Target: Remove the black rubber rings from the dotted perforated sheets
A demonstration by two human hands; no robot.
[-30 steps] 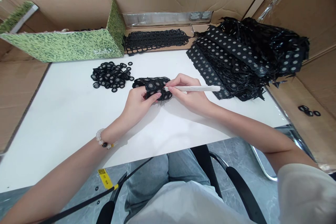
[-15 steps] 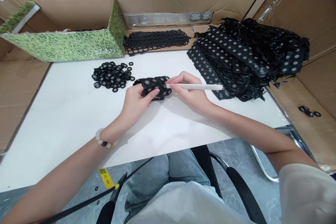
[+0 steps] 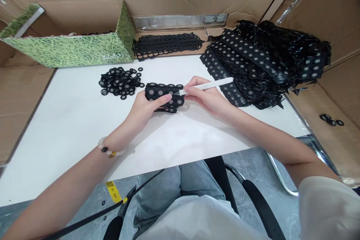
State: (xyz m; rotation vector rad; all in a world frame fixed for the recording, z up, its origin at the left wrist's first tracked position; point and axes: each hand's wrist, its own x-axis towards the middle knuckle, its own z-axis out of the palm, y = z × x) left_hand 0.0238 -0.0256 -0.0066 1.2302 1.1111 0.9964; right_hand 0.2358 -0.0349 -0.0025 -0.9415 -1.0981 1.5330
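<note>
My left hand (image 3: 147, 105) grips a black rubber sheet (image 3: 159, 92) of moulded rings, its thumb lying across the face and the other fingers hidden behind. The sheet is bent, held over the white table. Between the fingertips of my right hand (image 3: 204, 95) is a white pen-shaped craft knife (image 3: 215, 83), its short blade against the sheet beside my left thumb. Left of the sheet lies a loose heap of black rubber rings (image 3: 120, 81) with pale centres.
Stacked dotted black sheets (image 3: 253, 63) cover the table's right side. Black mesh strips (image 3: 170, 43) lie along the back, next to a green patterned box (image 3: 70, 49). A few rings (image 3: 332, 120) rest on cardboard at the right. Cardboard walls enclose the white table (image 3: 70, 127).
The sheet has turned to show more of its face. The knife's back end has tilted upward, and my left hand has shifted slightly left.
</note>
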